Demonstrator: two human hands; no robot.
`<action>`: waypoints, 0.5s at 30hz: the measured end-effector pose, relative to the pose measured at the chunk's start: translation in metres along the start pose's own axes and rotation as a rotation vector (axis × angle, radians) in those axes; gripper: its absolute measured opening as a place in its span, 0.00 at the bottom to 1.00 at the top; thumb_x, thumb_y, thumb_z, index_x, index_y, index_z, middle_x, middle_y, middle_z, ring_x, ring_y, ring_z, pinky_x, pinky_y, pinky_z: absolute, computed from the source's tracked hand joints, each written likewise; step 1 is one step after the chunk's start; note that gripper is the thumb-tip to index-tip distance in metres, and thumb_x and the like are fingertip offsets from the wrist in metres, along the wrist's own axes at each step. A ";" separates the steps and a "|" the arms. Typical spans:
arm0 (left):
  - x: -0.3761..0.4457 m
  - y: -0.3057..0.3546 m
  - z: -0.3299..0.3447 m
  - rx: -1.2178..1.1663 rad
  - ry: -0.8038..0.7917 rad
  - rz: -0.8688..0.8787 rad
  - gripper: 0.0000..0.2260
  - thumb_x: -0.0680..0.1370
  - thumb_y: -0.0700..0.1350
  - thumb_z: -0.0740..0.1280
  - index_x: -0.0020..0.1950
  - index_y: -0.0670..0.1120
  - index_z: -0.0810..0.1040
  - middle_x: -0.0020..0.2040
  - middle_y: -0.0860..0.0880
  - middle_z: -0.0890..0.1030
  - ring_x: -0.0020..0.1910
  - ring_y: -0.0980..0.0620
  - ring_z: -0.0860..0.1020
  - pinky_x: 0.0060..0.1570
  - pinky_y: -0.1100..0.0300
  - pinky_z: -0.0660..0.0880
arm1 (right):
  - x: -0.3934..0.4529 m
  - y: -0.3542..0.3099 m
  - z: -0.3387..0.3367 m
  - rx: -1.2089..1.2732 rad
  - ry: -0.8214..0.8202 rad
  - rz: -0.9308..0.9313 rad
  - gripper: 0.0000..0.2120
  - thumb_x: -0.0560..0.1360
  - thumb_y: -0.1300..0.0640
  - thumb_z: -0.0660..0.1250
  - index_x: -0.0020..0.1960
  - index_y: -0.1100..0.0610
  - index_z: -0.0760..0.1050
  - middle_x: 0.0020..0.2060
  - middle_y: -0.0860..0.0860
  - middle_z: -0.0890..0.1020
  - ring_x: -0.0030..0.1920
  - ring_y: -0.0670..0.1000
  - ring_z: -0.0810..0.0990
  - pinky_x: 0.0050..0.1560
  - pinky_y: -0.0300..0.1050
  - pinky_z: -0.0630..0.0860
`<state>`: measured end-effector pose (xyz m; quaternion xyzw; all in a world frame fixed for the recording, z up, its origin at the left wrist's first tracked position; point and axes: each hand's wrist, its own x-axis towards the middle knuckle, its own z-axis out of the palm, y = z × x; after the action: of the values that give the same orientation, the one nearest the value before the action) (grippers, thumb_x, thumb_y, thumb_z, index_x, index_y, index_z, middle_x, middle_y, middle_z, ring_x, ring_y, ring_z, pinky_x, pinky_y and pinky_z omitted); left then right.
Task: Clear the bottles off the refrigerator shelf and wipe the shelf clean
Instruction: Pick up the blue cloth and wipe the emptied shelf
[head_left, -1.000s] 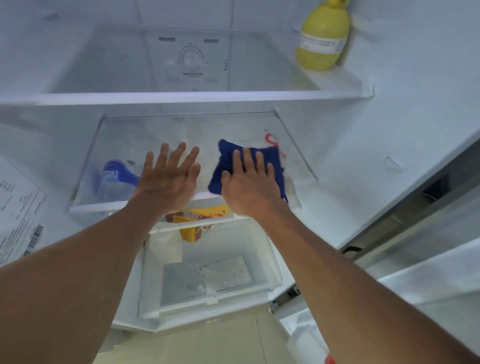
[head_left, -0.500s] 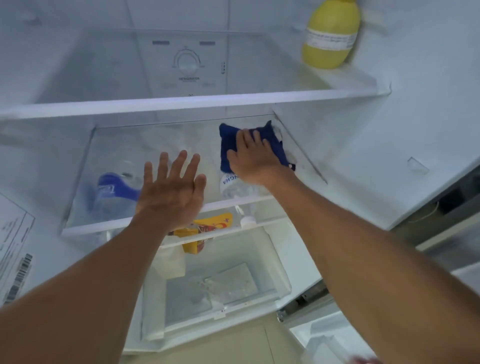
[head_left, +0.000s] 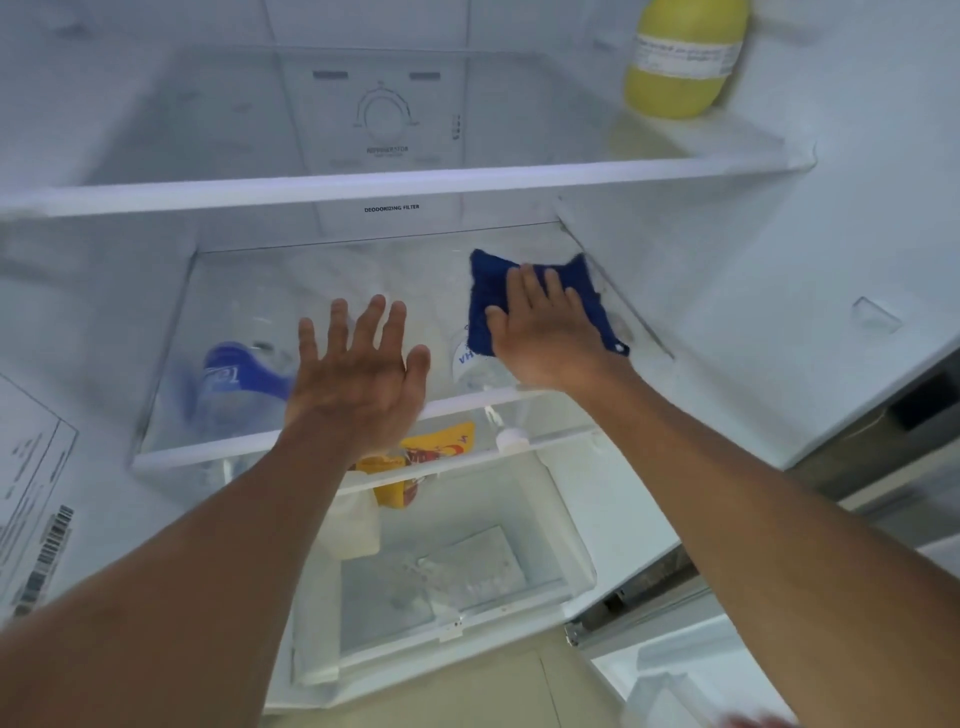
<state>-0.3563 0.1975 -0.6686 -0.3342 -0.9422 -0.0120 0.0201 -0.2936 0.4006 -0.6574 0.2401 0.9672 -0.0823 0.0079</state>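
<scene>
A glass refrigerator shelf (head_left: 291, 306) lies in front of me. On its right rear part, my right hand (head_left: 545, 338) presses flat on a dark blue cloth (head_left: 493, 296). My left hand (head_left: 358, 379) hovers open, fingers spread, over the front middle of the shelf and holds nothing. Through the glass show a blue-labelled bottle (head_left: 228, 379) at the left and a clear bottle (head_left: 475, 369) under my right wrist; both seem to lie below the shelf. A yellow bottle (head_left: 680, 67) stands on the upper shelf at the right.
The upper shelf's front rim (head_left: 363, 189) runs across just above the cloth. Under the glass shelf sit a yellow packet (head_left: 431, 447), a white container (head_left: 353, 525) and a clear pulled-out drawer (head_left: 571, 519). The fridge's side wall (head_left: 779, 312) is close on the right.
My right hand has slid the blue cloth from the shelf's front edge back to the right rear. My left hand has stayed open over the front middle.
</scene>
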 end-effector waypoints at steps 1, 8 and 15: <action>0.001 0.000 0.000 -0.012 -0.006 -0.001 0.30 0.84 0.60 0.41 0.85 0.50 0.46 0.86 0.48 0.47 0.84 0.39 0.46 0.80 0.35 0.44 | -0.008 0.008 0.002 -0.012 0.035 0.051 0.32 0.84 0.45 0.41 0.82 0.62 0.41 0.83 0.58 0.46 0.82 0.61 0.45 0.80 0.58 0.45; 0.001 0.004 0.001 -0.041 0.003 -0.018 0.32 0.83 0.63 0.41 0.84 0.51 0.46 0.86 0.49 0.47 0.84 0.39 0.45 0.79 0.34 0.43 | 0.051 -0.012 -0.012 0.022 0.054 0.240 0.31 0.83 0.46 0.43 0.83 0.55 0.41 0.82 0.60 0.45 0.81 0.65 0.42 0.79 0.61 0.43; -0.002 0.004 -0.001 -0.012 0.022 -0.002 0.36 0.79 0.63 0.38 0.84 0.49 0.50 0.85 0.47 0.51 0.83 0.36 0.48 0.78 0.32 0.46 | -0.003 0.009 -0.002 -0.064 0.021 0.070 0.29 0.84 0.45 0.40 0.83 0.49 0.41 0.83 0.55 0.44 0.82 0.62 0.42 0.79 0.61 0.42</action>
<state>-0.3523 0.1992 -0.6674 -0.3332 -0.9422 -0.0215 0.0286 -0.2866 0.4072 -0.6567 0.2745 0.9603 -0.0485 0.0081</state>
